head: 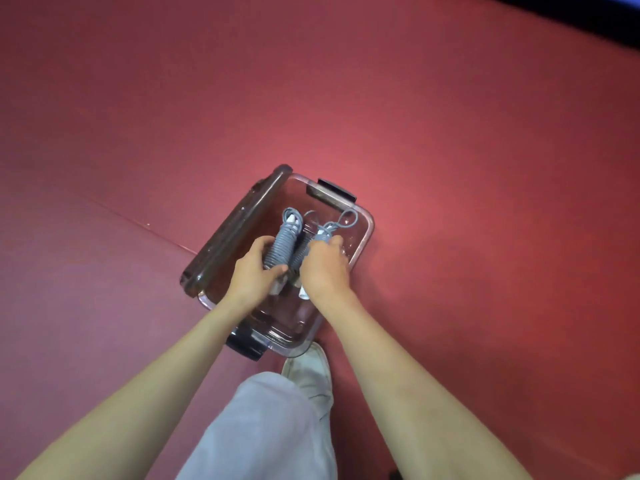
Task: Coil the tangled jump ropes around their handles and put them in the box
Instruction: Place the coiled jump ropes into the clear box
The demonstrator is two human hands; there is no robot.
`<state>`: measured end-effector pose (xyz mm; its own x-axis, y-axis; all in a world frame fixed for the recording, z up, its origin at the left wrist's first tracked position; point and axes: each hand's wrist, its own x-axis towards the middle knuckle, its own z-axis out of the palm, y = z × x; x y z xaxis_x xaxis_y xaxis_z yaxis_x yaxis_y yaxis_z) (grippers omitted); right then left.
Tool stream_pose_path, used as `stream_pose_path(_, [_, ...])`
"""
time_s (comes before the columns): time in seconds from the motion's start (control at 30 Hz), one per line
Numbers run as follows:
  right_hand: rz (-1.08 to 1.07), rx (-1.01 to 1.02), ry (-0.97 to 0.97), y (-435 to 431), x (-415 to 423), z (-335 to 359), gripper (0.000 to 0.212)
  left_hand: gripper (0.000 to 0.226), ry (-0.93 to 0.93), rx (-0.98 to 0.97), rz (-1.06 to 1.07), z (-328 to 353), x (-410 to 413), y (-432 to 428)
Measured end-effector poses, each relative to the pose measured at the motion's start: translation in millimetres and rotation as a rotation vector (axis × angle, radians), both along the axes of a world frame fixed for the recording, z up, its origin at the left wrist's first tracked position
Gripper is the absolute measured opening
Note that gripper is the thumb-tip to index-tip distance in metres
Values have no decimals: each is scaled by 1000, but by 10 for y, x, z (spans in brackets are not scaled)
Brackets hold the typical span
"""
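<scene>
Clear plastic box [367,233] is seen on a red floor [450,133], open at the top. A dark see-through lid [227,233] is propped on edge along the box's 9 o'clock side. A black far latch [337,191] is noted at the 1 o'clock end and a black near latch [244,342] at the 7 o'clock end.

Contents: two jump ropes, each with grey cord wound in tight turns round white handles. The left rope [281,242] is held inside the box opening, toward 10 o'clock of the box's middle. The right rope [300,253] is held just beside it, toward 2 o'clock, and the bundles are laid near parallel. A loose grey loop [347,218] is seen standing off the right rope's far end. A white handle end [304,293] is shown under the right hand's wrist. Whether the bundles are touching the box bottom cannot be told.

Left hand [251,271]: fingers and thumb are wrapped round the near half of the left rope.
Right hand [323,268]: fingers are closed round the right rope, whose coils are mostly covered.

Outside the box: a white shoe [308,372] is placed just beside the near wall at 6 o'clock, below it a pale grey trouser leg [263,427].
</scene>
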<state>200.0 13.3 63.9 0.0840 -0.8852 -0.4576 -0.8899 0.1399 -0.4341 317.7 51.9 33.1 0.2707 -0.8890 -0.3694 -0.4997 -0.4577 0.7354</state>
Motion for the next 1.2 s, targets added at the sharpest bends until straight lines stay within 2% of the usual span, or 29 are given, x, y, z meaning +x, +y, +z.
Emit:
stream_pose_path(0.1, [32,77,108,-40,114,-142,35,59,-49,-15,-64,-82,-6,-85])
stream_pose_path(0.3, [49,157,204,-102,189,-424,41,56,-136,2,-163,-308,-100,-141])
stream_pose_path(0.47, [85,221,191,-161,189,-477,49,57,-258,72,-157,-360,-72,-240])
stream_pose_path(0.6, [110,87,168,-79,165,-429,49,55,-395,142,-235,-359,-65,-291])
stream_pose_path(0.7, [216,-132,250,-30,11,-268,54,62,-533,49,-316,-321,-124,-240])
stream_pose_path(0.87, [262,-361,165,95,-580,126,58,68,-502,-68,-408,52,-291,-160])
stream_pose_path(0.97, [177,-392,152,228,-1067,375,63,67,-543,-153,-562,471,-483,-190])
stream_pose_path(1.13, [-28,-358,231,511,-2013,771,68,70,-898,-319,-1037,1155,-1056,-270])
stream_pose_path(1.2, [-111,-351,231,696,-2365,892,68,68,-933,-330,-1142,1408,-1442,-246])
